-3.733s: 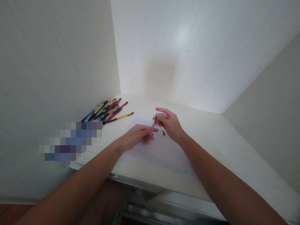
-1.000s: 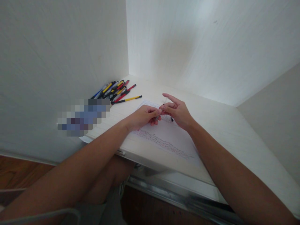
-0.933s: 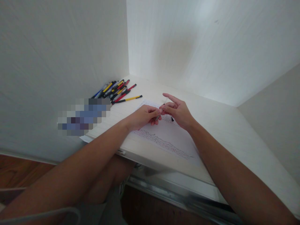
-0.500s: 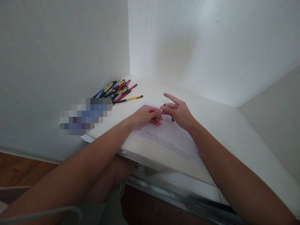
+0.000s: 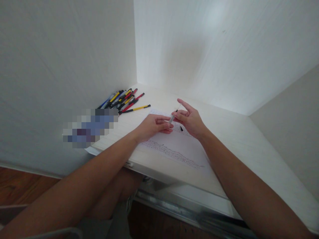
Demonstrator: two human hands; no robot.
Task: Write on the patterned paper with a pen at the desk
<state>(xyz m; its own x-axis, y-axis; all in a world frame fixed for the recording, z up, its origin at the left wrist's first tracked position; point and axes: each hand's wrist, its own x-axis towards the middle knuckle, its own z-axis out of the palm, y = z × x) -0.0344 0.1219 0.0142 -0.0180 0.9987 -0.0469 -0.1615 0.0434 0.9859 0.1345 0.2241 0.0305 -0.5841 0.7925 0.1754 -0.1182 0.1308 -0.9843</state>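
Over a scribbled sheet of paper (image 5: 179, 149) my two hands meet. My left hand (image 5: 152, 125) is curled, its fingertips pinching the lower end of a thin clear pen (image 5: 173, 117). My right hand (image 5: 189, 119) pinches the upper part of the same pen with thumb and middle fingers, the index finger pointing up and left. A small black pen part (image 5: 181, 128) lies on the paper just under my right hand.
A heap of pens (image 5: 123, 100) with yellow, red, blue and black barrels lies in the back left corner of the white desk (image 5: 239, 139). White walls close in the desk on the left, back and right. A blurred patch (image 5: 89, 127) covers something at the desk's left edge.
The pen has tilted up between my hands, with more of its clear barrel showing. The view has shifted slightly; both hands stay over the paper.
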